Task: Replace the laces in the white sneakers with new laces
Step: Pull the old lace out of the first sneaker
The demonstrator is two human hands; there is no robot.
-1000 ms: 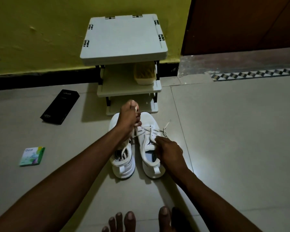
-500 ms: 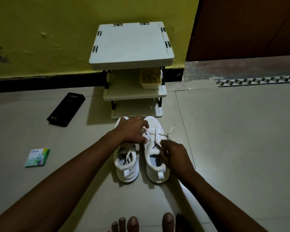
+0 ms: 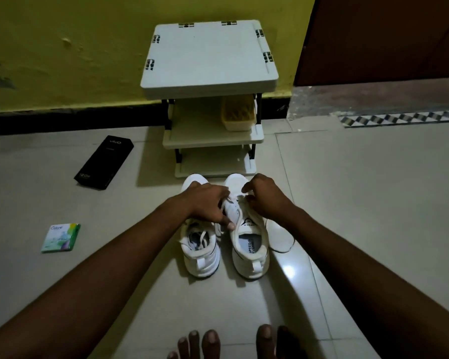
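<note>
Our right hand [image 3: 266, 199] has climbed from the heel to the white lace [image 3: 238, 216] of the right-side white leather sneaker [image 3: 249, 244] on the tiled floor [image 3: 347, 203], pinching it; our left hand [image 3: 208, 203] grips that sneaker's upper.

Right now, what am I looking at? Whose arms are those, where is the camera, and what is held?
No machine here: a person wears a camera on the head, looking down at their own arms and bare toes. Two white sneakers stand on the tiled floor. The left hand grips the right sneaker by its upper; the right hand seems to pinch its lace near the toe. The left sneaker stands beside it. A black box and a green packet lie to the left; a small shelf rack stands behind.
</note>
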